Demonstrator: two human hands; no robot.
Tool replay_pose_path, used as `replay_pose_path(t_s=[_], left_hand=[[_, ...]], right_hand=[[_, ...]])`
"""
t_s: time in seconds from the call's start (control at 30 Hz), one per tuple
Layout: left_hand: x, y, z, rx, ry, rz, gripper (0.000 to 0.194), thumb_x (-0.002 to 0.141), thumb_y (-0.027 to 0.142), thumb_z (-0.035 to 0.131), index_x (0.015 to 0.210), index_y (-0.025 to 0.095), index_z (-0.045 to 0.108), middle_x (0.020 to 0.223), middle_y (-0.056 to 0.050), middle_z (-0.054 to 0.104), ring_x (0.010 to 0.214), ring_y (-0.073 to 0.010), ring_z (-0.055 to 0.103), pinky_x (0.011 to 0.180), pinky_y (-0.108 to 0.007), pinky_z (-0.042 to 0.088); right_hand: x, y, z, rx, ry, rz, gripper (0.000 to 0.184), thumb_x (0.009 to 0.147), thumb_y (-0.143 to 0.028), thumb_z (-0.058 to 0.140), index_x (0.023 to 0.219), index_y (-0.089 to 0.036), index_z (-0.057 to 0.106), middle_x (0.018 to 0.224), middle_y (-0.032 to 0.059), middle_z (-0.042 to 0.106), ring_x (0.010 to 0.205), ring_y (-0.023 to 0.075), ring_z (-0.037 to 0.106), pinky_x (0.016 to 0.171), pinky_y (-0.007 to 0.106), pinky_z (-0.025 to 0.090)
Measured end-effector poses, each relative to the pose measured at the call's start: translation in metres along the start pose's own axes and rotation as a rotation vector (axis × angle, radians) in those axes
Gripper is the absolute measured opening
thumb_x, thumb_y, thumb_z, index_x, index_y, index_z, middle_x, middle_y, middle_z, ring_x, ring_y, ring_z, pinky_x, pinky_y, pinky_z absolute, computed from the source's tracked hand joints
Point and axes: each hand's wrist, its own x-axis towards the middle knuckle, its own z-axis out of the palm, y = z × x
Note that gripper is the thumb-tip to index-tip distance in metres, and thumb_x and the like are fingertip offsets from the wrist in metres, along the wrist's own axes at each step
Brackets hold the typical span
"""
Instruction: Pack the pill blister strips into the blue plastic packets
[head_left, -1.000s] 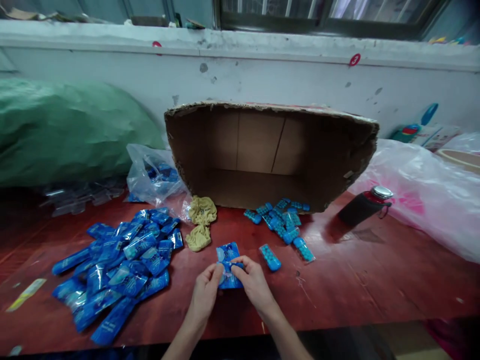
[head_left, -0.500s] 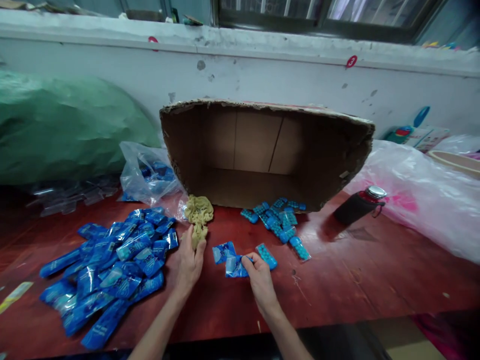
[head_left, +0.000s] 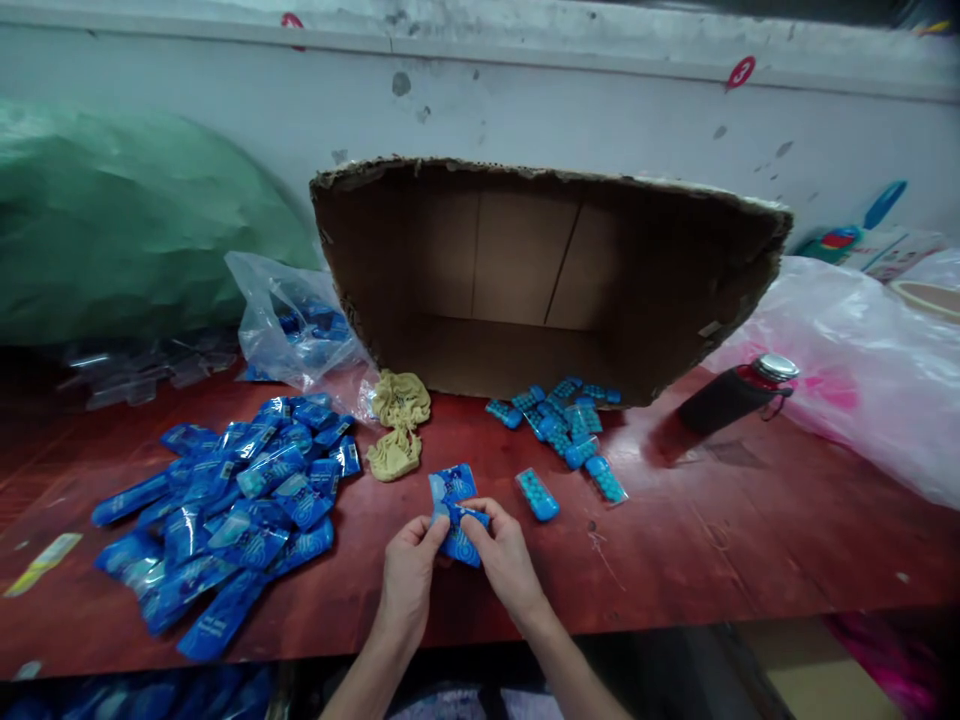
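My left hand (head_left: 409, 572) and my right hand (head_left: 510, 562) pinch a blue printed packet (head_left: 463, 546) between thumbs and fingers, low over the front of the red table (head_left: 645, 560). Just beyond it lies a flat blue printed packet (head_left: 453, 481). Right of my hands rests a clear, blue-ended pack of blue beads (head_left: 537, 496). More such bead packs (head_left: 555, 425) lie in a small heap farther back. To the left is a pile of blue packets (head_left: 232, 520), some bulging. My fingers hide part of the held packet.
A cardboard box (head_left: 517, 370) lies with its open side facing me. Left of it are crumpled yellowish cloth pieces (head_left: 397, 455) and a clear bag (head_left: 300, 345) of blue packets. A dark bottle (head_left: 716, 405) stands right, before a pinkish plastic bag (head_left: 847, 370). A green sack (head_left: 142, 230) lies far left.
My left hand left the packet, reached to the yellowish cloth, then came back to the packet. My right hand kept hold of the packet. The view has tilted down slightly.
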Motion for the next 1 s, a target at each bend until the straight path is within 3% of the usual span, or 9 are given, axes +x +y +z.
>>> replay_pose_path(t_s=[0.17,0.3,0.5,0.7,0.83,0.9,1.0], left_hand=[[-0.005,-0.002,0.005,0.013,0.051,0.045,0.027,0.058,0.038,0.068,0.056,0.013,0.058,0.047,0.004,0.052,0.045,-0.0073,0.042,0.044,-0.019,0.033],[-0.006,-0.002,0.008,-0.042,0.007,0.008,0.028,0.058,0.04,0.068,0.063,0.013,0.06,0.049,0.004,0.053,0.043,-0.0074,0.042,0.043,-0.02,0.033],[-0.005,-0.004,0.004,-0.047,0.019,0.005,0.028,0.061,0.037,0.066,0.053,0.014,0.053,0.046,0.005,0.05,0.043,-0.0062,0.041,0.044,-0.019,0.032],[-0.007,0.001,0.002,-0.184,-0.106,-0.166,0.027,0.06,0.038,0.067,0.061,0.013,0.056,0.049,0.003,0.054,0.043,-0.0075,0.046,0.042,-0.02,0.034],[-0.008,0.008,-0.005,-0.226,-0.145,-0.297,0.022,0.059,0.031,0.069,0.068,0.014,0.059,0.055,0.001,0.059,0.047,-0.0086,0.051,0.043,-0.019,0.037],[-0.007,0.009,-0.008,-0.247,-0.096,-0.302,0.022,0.058,0.03,0.07,0.065,0.014,0.057,0.053,0.001,0.059,0.046,-0.0084,0.051,0.043,-0.019,0.037],[-0.005,0.008,-0.01,-0.268,-0.053,-0.284,0.025,0.057,0.032,0.071,0.061,0.014,0.055,0.051,0.001,0.058,0.044,-0.0082,0.051,0.042,-0.019,0.037]], right_hand=[[0.004,0.003,0.006,0.001,0.019,0.012,0.024,0.074,-0.033,0.053,0.059,-0.016,0.05,0.051,-0.0057,0.044,0.049,0.008,0.038,0.047,0.019,0.033],[0.005,0.007,0.006,-0.026,0.036,-0.009,0.028,0.076,-0.037,0.05,0.057,-0.017,0.046,0.051,-0.0056,0.043,0.048,0.0084,0.039,0.045,0.019,0.033],[0.001,0.007,0.006,0.009,-0.011,-0.022,0.028,0.078,-0.038,0.049,0.06,-0.017,0.045,0.053,-0.0058,0.042,0.049,0.0078,0.038,0.047,0.019,0.034],[0.0,0.003,0.003,-0.085,-0.029,-0.053,0.036,0.082,-0.043,0.042,0.056,-0.018,0.045,0.049,-0.0052,0.043,0.046,0.009,0.042,0.043,0.019,0.033],[0.0,-0.008,-0.011,-0.216,0.004,-0.159,0.025,0.081,-0.036,0.046,0.075,-0.017,0.061,0.074,0.0012,0.06,0.071,0.0149,0.054,0.065,0.023,0.042],[0.0,-0.01,-0.014,-0.151,-0.027,-0.104,0.024,0.08,-0.035,0.047,0.089,-0.018,0.061,0.082,0.0032,0.063,0.078,0.0172,0.057,0.069,0.026,0.043],[-0.002,-0.006,-0.009,0.01,-0.106,0.005,0.029,0.076,-0.03,0.052,0.102,-0.018,0.054,0.081,0.0023,0.063,0.074,0.0159,0.058,0.064,0.026,0.045]])
